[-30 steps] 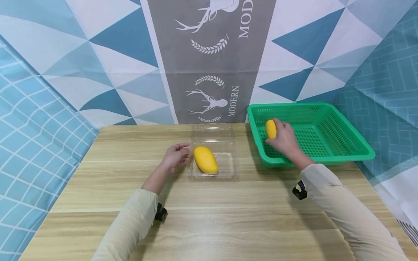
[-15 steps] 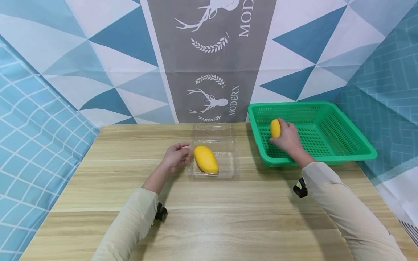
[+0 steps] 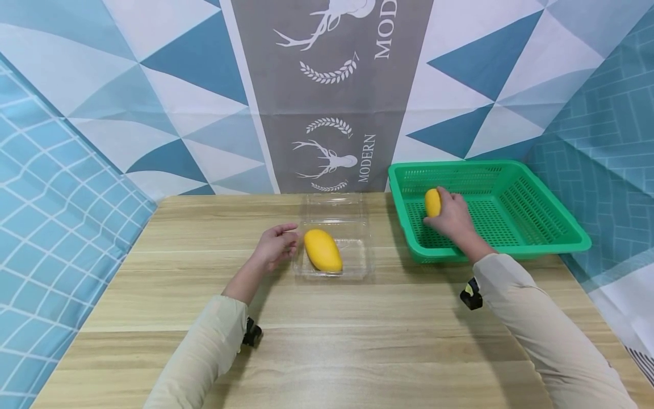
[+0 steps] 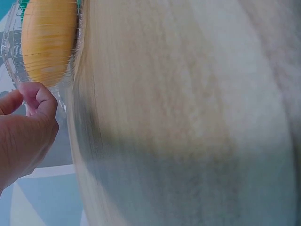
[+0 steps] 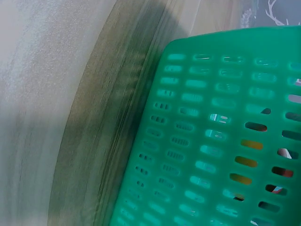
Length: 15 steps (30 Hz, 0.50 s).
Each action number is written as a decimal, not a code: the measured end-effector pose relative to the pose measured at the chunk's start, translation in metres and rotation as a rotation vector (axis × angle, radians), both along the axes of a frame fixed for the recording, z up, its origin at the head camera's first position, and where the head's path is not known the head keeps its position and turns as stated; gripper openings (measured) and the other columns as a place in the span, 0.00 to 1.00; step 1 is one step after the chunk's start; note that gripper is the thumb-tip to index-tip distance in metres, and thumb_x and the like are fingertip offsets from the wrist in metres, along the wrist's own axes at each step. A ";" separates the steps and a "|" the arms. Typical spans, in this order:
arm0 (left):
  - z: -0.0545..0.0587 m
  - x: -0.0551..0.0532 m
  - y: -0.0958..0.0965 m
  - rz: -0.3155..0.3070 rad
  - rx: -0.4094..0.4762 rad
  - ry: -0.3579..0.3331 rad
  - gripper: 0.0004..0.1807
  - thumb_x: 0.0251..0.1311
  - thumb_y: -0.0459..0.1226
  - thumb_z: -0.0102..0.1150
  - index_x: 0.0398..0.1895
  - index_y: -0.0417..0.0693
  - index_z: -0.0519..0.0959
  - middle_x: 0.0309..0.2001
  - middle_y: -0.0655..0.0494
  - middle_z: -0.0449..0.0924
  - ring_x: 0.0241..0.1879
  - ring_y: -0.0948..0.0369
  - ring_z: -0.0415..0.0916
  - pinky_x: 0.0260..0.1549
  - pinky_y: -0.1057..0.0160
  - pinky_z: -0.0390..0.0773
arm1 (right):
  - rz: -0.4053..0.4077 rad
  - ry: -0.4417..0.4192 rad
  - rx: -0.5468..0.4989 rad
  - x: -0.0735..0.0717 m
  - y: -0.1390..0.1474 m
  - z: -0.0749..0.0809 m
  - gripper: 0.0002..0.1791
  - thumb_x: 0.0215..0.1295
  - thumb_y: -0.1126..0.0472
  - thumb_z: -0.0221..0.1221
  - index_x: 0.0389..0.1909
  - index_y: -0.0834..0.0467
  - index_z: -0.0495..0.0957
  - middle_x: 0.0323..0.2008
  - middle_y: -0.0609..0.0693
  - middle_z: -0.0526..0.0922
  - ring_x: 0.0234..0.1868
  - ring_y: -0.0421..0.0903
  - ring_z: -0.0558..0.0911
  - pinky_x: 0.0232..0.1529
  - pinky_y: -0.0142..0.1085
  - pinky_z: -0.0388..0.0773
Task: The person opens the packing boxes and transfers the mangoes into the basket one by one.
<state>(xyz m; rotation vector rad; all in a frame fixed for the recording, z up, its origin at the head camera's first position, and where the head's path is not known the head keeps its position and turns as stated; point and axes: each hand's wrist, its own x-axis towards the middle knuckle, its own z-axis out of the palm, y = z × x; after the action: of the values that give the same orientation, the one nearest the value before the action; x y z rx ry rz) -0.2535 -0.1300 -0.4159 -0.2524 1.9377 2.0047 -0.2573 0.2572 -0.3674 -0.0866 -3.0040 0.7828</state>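
Observation:
A yellow mango lies in the left part of a clear plastic box whose lid is folded back. At the box's left side, my left hand has its fingers curled; in the left wrist view, its thumb and forefinger come together at the box edge. My right hand reaches inside the green basket and grips a second yellow mango near the basket's left wall. In the right wrist view the basket wall hides that hand; bits of yellow show through its slots.
The wooden table stretches in front of the box and to its left. A patterned cloth hangs behind the table, with tiled-print cloths at both sides. The basket's raised rim stands under my right forearm.
My right hand has shifted slightly right inside the basket, with the mango in its grip. The left hand, the box and the mango in it stay in place.

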 end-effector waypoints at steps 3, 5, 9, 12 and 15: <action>0.000 0.000 0.000 0.001 -0.001 -0.003 0.24 0.65 0.32 0.50 0.64 0.38 0.62 0.33 0.53 0.72 0.23 0.66 0.70 0.24 0.72 0.75 | 0.002 -0.004 0.004 0.000 0.001 0.000 0.47 0.56 0.60 0.61 0.72 0.65 0.44 0.60 0.75 0.57 0.55 0.67 0.63 0.46 0.58 0.71; 0.000 0.000 0.000 0.001 0.000 -0.003 0.25 0.65 0.32 0.50 0.65 0.38 0.63 0.32 0.54 0.72 0.23 0.66 0.70 0.24 0.72 0.75 | 0.001 -0.005 0.010 -0.001 0.001 -0.001 0.48 0.56 0.60 0.61 0.72 0.65 0.44 0.61 0.75 0.57 0.55 0.67 0.63 0.47 0.58 0.71; 0.000 0.000 0.000 0.002 0.000 -0.002 0.25 0.65 0.31 0.50 0.64 0.38 0.63 0.32 0.53 0.72 0.23 0.66 0.70 0.24 0.72 0.75 | 0.000 -0.011 0.022 -0.001 0.001 -0.001 0.48 0.56 0.60 0.61 0.72 0.65 0.44 0.61 0.74 0.57 0.56 0.67 0.62 0.49 0.59 0.70; 0.000 0.000 0.001 0.002 0.001 0.001 0.24 0.65 0.31 0.50 0.64 0.38 0.62 0.33 0.53 0.71 0.23 0.66 0.69 0.24 0.72 0.74 | -0.006 -0.016 0.023 -0.002 0.001 -0.001 0.48 0.56 0.60 0.61 0.72 0.64 0.44 0.61 0.74 0.56 0.56 0.68 0.62 0.50 0.60 0.70; 0.000 0.001 0.001 0.004 0.002 0.002 0.24 0.65 0.31 0.49 0.64 0.37 0.62 0.33 0.53 0.71 0.23 0.66 0.69 0.24 0.72 0.74 | -0.008 -0.021 0.028 -0.003 0.002 -0.001 0.48 0.56 0.60 0.61 0.72 0.64 0.44 0.61 0.74 0.56 0.57 0.68 0.62 0.51 0.60 0.69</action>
<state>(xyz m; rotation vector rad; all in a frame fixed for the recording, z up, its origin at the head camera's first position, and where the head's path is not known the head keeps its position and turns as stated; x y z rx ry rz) -0.2528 -0.1288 -0.4155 -0.2535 1.9376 2.0106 -0.2606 0.2595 -0.3683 -0.1072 -3.0309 0.7437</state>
